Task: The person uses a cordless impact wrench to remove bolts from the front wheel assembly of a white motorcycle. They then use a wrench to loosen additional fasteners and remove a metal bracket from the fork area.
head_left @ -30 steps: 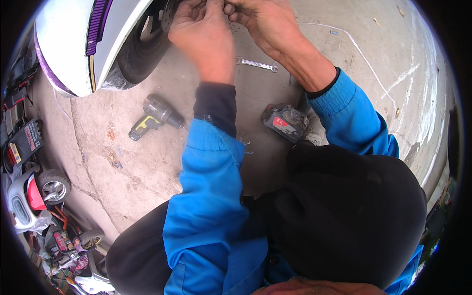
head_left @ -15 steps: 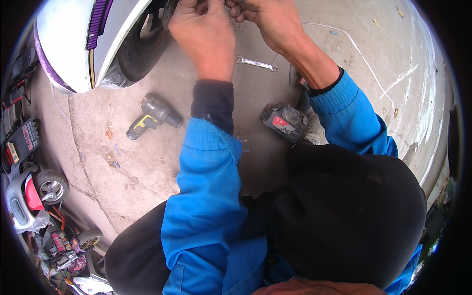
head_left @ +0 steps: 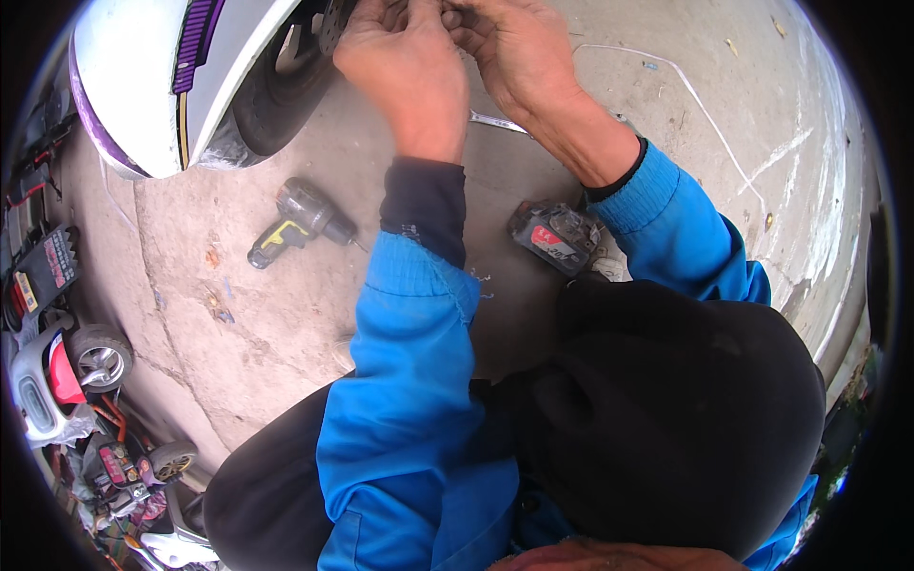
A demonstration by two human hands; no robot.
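At the top edge of the view, my left hand (head_left: 405,76) and my right hand (head_left: 522,71) are close together. The fingers of both are curled and pinched, partly cut off by the frame, so whatever sits between them cannot be made out. Just left of my left hand is a wheel (head_left: 281,109) with a drilled brake disc (head_left: 332,27), beneath a white scooter body panel (head_left: 124,90) with purple trim. A silver wrench (head_left: 497,122) lies on the floor, partly covered by my right wrist.
A cordless drill (head_left: 303,217) with a yellow-green marked grip lies on the concrete left of my left forearm. A battery-powered tool (head_left: 552,236) with a red label is near my right knee. A white cord (head_left: 700,95) curves across the floor at right. Parked scooters (head_left: 100,357) line the far left.
My hands have shifted slightly right and down, staying together, and my right wrist now covers the wrench's right end. The tools on the floor have not moved.
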